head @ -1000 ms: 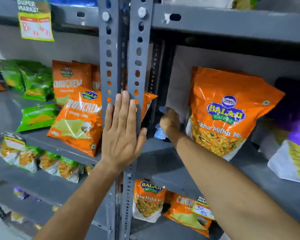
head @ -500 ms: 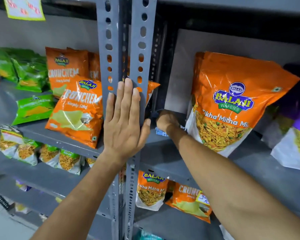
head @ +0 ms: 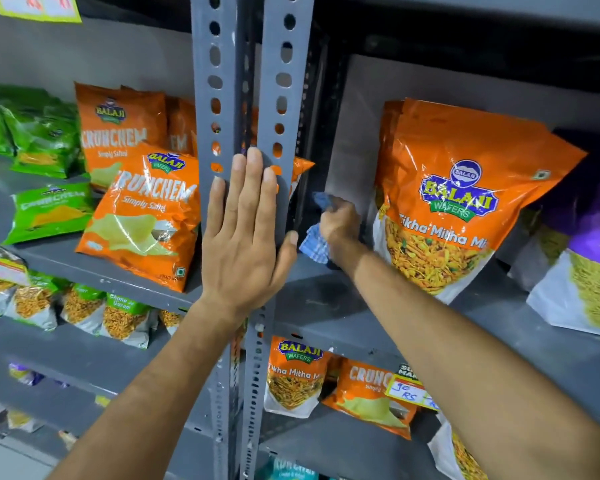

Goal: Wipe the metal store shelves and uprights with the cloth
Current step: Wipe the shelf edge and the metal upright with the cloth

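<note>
The left hand (head: 245, 233) lies flat and open on the post (head: 281, 98). Right of the post, the right hand (head: 338, 221) squeezes the cloth (head: 314, 244). It might knock over the orange bag (head: 465, 202) beside it.

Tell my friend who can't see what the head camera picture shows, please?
A person's right hand grips a blue checked cloth at the back of a grey metal shelf, beside a big orange snack bag. Their left hand presses flat on the holed grey uprights.
</note>
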